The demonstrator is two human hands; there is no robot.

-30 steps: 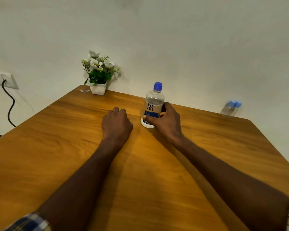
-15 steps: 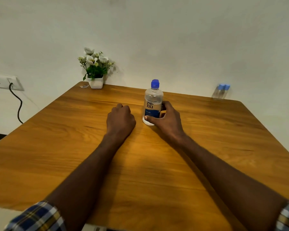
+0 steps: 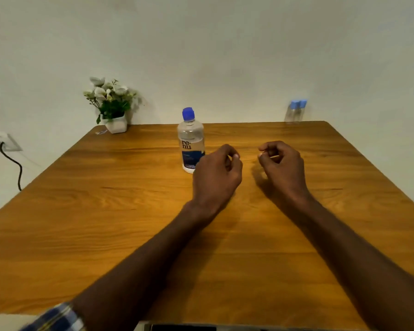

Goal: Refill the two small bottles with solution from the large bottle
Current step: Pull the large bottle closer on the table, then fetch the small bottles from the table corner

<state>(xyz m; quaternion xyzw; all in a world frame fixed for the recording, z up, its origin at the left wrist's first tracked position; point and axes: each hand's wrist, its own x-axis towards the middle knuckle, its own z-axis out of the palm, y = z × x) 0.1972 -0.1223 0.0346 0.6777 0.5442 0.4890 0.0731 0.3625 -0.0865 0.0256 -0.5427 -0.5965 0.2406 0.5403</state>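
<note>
Because the large bottle (image 3: 191,142) looks nearly full of clear solution, I judge it will be rather heavy for its size, with a smooth plastic wall that can slip and give a little under pressure. I would take it around the middle, on the label, where the body is widest, and not at the blue cap. It stands upright on the bench (image 3: 129,235), just beside my left hand (image 3: 216,172). The two small bottles (image 3: 295,111) stand close together at the far right corner of the bench, near the wall, well apart from both hands. They seem light and easy to tip over, so each one should be held low on its body while I pour.

My left hand hangs above the bench with fingers loosely curled, and it holds nothing. My right hand (image 3: 282,164) is the same, with loosely bent fingers and nothing between them. Neither hand touches any bottle.
</note>
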